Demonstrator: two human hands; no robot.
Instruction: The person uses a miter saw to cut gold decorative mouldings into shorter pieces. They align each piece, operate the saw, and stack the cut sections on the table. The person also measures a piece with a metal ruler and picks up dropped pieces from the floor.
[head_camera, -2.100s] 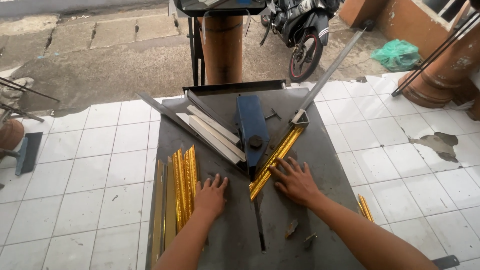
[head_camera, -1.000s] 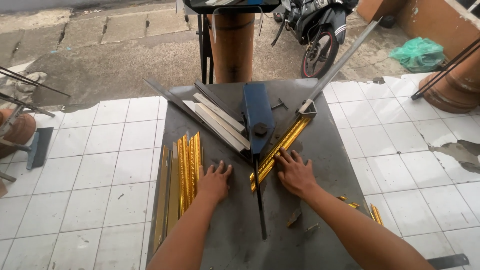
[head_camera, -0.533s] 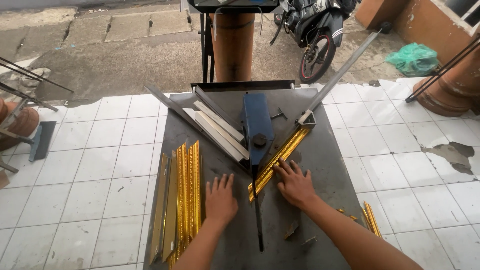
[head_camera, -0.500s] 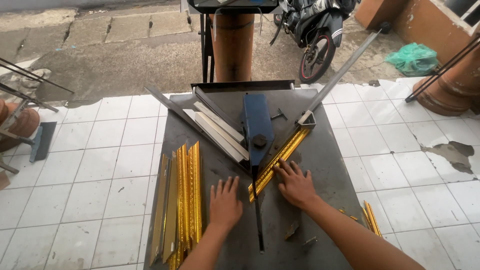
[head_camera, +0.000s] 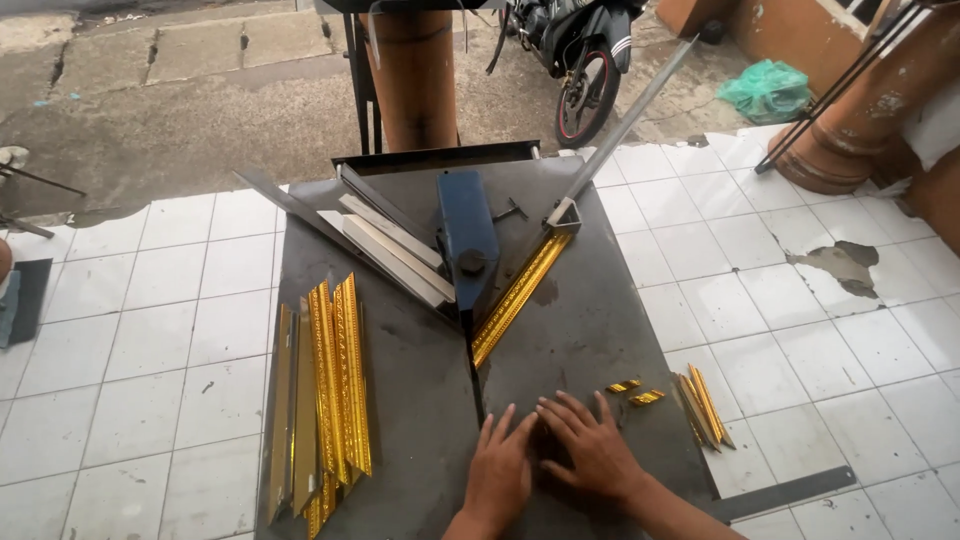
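My left hand (head_camera: 498, 470) and my right hand (head_camera: 590, 447) lie flat, side by side, fingers spread, on the near part of a dark metal work table (head_camera: 590, 320). Neither holds anything. Ahead of them a gold frame moulding strip (head_camera: 518, 294) lies diagonally against the right fence, beside a blue cutter head (head_camera: 465, 236) at the centre. A narrow slot runs from the cutter toward my hands. Small gold offcuts (head_camera: 636, 391) rest to the right of my right hand.
Several gold moulding strips (head_camera: 328, 385) are stacked on the table's left side. Pale strips (head_camera: 392, 258) lean on the left fence. More gold pieces (head_camera: 704, 406) lie on the white tiled floor at right. A motorcycle (head_camera: 578, 50) and a brown column (head_camera: 415, 70) stand beyond.
Both hands have drawn back from the gold strip at the cutter to the near table edge and now rest together. The view has shifted.
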